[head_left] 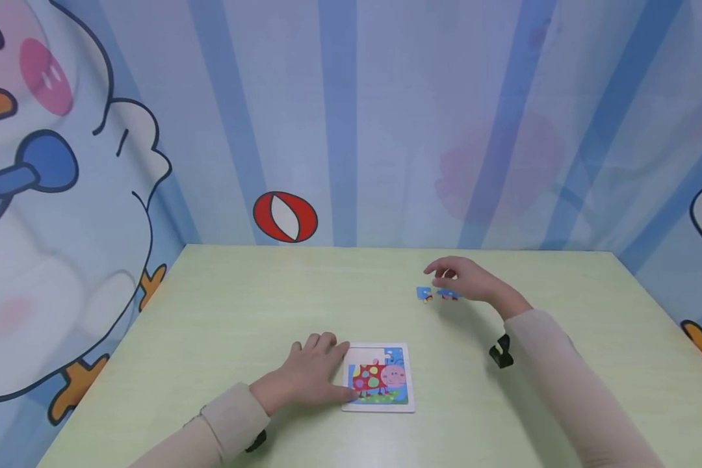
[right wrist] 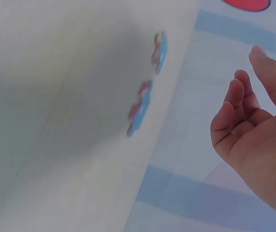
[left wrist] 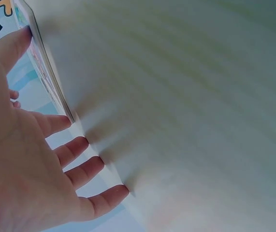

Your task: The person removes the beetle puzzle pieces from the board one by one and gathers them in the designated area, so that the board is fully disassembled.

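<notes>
A square jigsaw puzzle [head_left: 380, 378] in a white frame lies on the table, showing a pink pig face and a red body with coloured dots. Its upper left part is bare white. My left hand [head_left: 305, 378] spreads over the left side of the frame, thumb and index fingertip at its edge and the other fingertips down on the tabletop. Farther back, two loose blue puzzle pieces [head_left: 424, 294] lie side by side. Above them hovers my right hand [head_left: 463, 278], fingers loosely bent with nothing between them; the right wrist view shows both pieces [right wrist: 140, 108] apart from it.
The pale table [head_left: 257, 305] runs back to a blue striped curtain [head_left: 386, 130] with cartoon figures and a red and white ball print [head_left: 285, 217]. Black straps [head_left: 501, 351] hang at both wrists.
</notes>
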Demonstrator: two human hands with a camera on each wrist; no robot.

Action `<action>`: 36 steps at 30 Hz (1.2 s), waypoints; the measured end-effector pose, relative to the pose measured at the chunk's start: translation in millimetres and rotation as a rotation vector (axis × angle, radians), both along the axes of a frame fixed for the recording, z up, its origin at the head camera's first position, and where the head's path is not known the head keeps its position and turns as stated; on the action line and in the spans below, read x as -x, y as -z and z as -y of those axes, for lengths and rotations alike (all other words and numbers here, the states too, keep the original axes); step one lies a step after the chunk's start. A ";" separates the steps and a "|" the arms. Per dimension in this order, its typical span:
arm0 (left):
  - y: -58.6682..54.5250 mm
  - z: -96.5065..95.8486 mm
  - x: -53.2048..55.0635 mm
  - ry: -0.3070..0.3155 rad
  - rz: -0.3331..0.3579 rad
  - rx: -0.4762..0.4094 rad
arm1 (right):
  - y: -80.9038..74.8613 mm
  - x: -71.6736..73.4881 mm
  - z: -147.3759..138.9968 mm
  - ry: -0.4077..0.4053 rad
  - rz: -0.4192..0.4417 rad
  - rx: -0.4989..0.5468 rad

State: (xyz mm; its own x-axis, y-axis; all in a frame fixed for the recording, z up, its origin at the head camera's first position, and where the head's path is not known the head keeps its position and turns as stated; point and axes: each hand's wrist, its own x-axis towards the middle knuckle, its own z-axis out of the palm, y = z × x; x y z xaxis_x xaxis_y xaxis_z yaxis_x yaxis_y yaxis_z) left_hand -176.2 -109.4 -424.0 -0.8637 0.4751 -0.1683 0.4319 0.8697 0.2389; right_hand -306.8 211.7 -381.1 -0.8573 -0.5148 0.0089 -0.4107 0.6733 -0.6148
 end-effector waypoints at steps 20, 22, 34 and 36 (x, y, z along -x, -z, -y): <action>-0.7 -0.3 0.5 -0.003 0.012 0.005 | -4.2 -53.2 50.2 -0.201 0.014 0.055; -0.8 -0.3 0.6 -0.003 0.013 0.004 | -2.6 -56.2 52.7 -0.221 0.006 0.047; 1.7 -0.4 1.8 -0.003 0.008 0.002 | 17.0 -65.4 61.8 -0.279 0.095 -0.007; 1.9 -0.3 2.0 -0.004 0.007 0.003 | 20.2 -65.4 62.7 -0.280 0.111 -0.011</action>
